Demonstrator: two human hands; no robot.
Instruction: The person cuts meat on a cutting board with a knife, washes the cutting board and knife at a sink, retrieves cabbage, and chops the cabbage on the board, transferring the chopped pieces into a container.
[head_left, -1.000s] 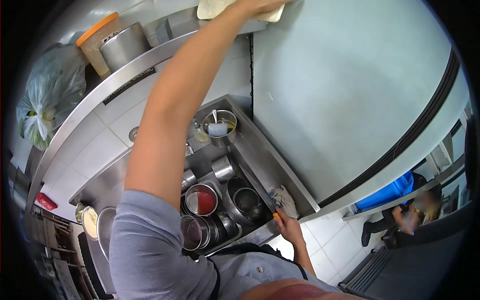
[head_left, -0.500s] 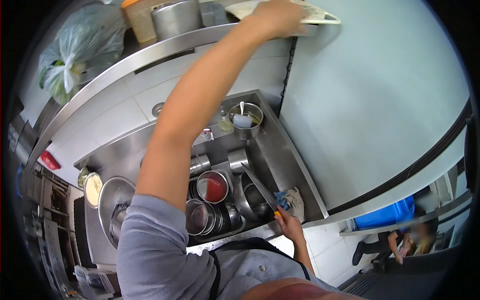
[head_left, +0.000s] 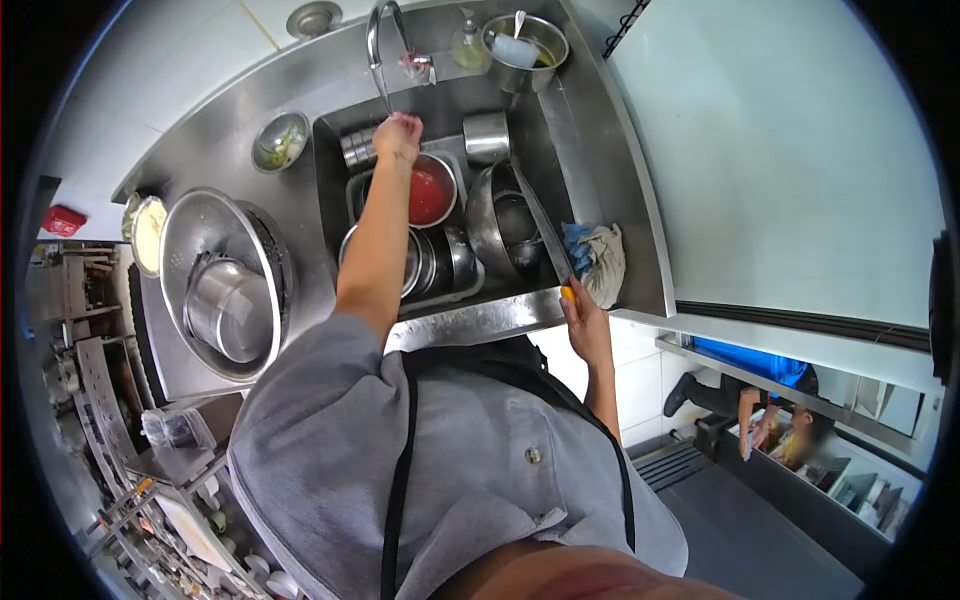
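In the head view, you stand at the front edge of the sink (head_left: 470, 323). Your right hand (head_left: 588, 318) is at the front right corner of the sink and grasps the knife (head_left: 541, 222) by its handle; an orange part shows at the fingers. The blade slants from your grip toward the rear of the sink and crosses above the right side of the large pot (head_left: 484, 222). Contact between blade and pot cannot be confirmed.

Your left hand (head_left: 399, 135) extends over the rear left part of the sink, at the spout end of the faucet (head_left: 373, 50). Its finger position, and any contact with the spout, cannot be determined.

Inside the sink, a round pan (head_left: 432, 192) with a red interior sits near the middle, partly covered by your left forearm. A metal cup (head_left: 486, 138) is at the rear. Beyond the rear right corner are a soap bottle (head_left: 467, 44) and a small pot (head_left: 496, 72) containing a spoon. A cloth (head_left: 604, 265) lies at the front right corner, near your right hand.

Left of the sink, a large bowl (head_left: 182, 225) holds a metal pot (head_left: 230, 312). A small bowl (head_left: 281, 141) with green scraps is near the rear left corner.
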